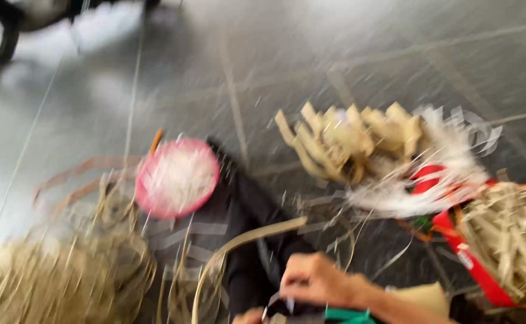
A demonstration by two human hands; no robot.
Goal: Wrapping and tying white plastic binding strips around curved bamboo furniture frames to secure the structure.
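The picture is motion-blurred. My right hand (314, 279) is low in the middle, fingers curled down onto a small dark and pale thing (275, 305) at the bottom edge. A green band (346, 315) is on that wrist. Only a sliver of my left hand (248, 316) shows beside the same thing, and its grip is hidden. A long pale cane strip (239, 243) curves from just above my hands down to the left. It lies over a black cloth (248, 210).
A pink bowl of white bits (178, 177) sits left of the middle. A heap of pale cut cane pieces (347, 141) and white shavings (437, 180) lie behind. On the right is a red-rimmed holder of cane (503, 240), lower left a straw-coloured woven heap (59, 276). The floor is grey tile (335, 48).
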